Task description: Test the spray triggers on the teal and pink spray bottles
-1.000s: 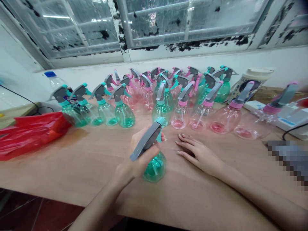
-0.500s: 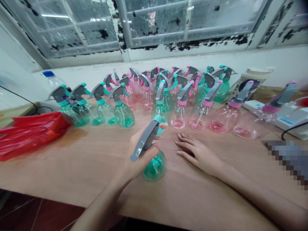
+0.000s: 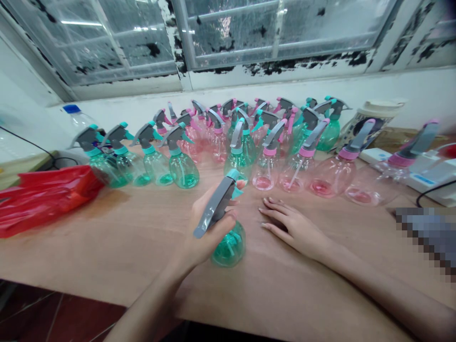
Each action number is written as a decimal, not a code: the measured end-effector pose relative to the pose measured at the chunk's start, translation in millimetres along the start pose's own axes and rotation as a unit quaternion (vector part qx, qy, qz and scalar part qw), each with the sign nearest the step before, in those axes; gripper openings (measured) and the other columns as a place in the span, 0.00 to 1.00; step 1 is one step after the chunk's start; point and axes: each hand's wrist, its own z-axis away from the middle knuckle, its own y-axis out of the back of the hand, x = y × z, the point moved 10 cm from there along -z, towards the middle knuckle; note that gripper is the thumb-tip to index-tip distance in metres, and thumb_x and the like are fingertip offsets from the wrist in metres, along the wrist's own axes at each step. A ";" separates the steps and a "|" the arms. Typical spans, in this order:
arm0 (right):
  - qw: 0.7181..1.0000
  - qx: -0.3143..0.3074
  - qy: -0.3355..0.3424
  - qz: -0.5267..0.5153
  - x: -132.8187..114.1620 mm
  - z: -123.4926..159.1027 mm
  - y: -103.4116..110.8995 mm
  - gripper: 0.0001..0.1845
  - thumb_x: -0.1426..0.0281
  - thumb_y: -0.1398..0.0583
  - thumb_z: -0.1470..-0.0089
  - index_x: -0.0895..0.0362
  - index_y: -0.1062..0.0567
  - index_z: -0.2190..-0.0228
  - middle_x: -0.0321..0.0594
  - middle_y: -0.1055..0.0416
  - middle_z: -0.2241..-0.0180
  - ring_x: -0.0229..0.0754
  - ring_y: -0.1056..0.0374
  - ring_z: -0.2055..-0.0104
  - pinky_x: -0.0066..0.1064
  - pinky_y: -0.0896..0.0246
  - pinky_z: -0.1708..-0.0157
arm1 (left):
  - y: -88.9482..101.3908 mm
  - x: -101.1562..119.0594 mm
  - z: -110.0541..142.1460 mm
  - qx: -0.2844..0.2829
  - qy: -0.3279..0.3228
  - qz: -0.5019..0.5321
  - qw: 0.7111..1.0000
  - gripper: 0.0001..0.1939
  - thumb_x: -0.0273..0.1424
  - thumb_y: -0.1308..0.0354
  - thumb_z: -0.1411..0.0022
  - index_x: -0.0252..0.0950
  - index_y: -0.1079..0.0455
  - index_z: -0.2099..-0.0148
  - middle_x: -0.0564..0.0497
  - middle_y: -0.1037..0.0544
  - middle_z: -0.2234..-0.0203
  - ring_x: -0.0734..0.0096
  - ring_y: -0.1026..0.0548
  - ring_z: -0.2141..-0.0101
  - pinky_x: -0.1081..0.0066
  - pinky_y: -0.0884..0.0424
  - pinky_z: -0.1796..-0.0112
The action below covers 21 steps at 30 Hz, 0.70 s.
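My left hand [image 3: 210, 228] is closed around the neck of a green spray bottle [image 3: 229, 247] with a grey and teal trigger head. The bottle is near the middle of the wooden table [image 3: 142, 247], and its neck is hidden behind my fingers. My right hand [image 3: 290, 223] lies flat on the table to the right, fingers stretched out, holding nothing. Just beyond it stand several pink spray bottles [image 3: 264, 175] in a row. Another green spray bottle [image 3: 183, 171] stands at the right end of a row of green ones, beyond my left hand.
More pink and green bottles crowd the back by the wall. A red plastic bag [image 3: 53, 194] lies at left, near a blue-capped bottle [image 3: 73, 114]. At right are a patterned tumbler [image 3: 370, 121], a white power strip [image 3: 427, 175] and a pixelated patch [image 3: 427, 232].
Almost nothing differs. The green spray bottle in my left hand has shifted very slightly; my right hand rests in the same place.
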 end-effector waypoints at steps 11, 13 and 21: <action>1.000 -0.006 0.003 0.016 -0.7 -0.4 -1.2 0.25 0.58 0.50 0.35 0.58 0.28 0.45 0.49 0.37 0.39 0.51 0.43 0.35 0.51 0.45 0.38 | -4.3 6.3 0.1 -0.013 -0.019 0.005 1.000 0.21 0.28 0.45 0.43 0.40 0.29 0.47 0.47 0.22 0.54 0.59 0.25 0.52 0.63 0.28 0.54; 1.000 -0.010 0.002 0.016 -0.4 -0.5 -1.6 0.25 0.58 0.50 0.35 0.58 0.28 0.45 0.49 0.37 0.39 0.51 0.43 0.35 0.51 0.45 0.38 | -3.5 4.0 -0.2 -0.009 -0.018 -0.003 1.000 0.19 0.28 0.46 0.43 0.40 0.29 0.48 0.48 0.21 0.57 0.61 0.25 0.54 0.64 0.28 0.55; 1.000 -0.010 0.001 0.014 -1.3 -0.9 -0.9 0.25 0.58 0.50 0.35 0.58 0.28 0.45 0.49 0.36 0.39 0.52 0.43 0.35 0.51 0.45 0.38 | 12.4 -14.9 3.1 0.029 0.020 -0.053 0.998 0.08 0.31 0.43 0.46 0.39 0.25 0.62 0.52 0.22 0.71 0.67 0.25 0.69 0.67 0.29 0.65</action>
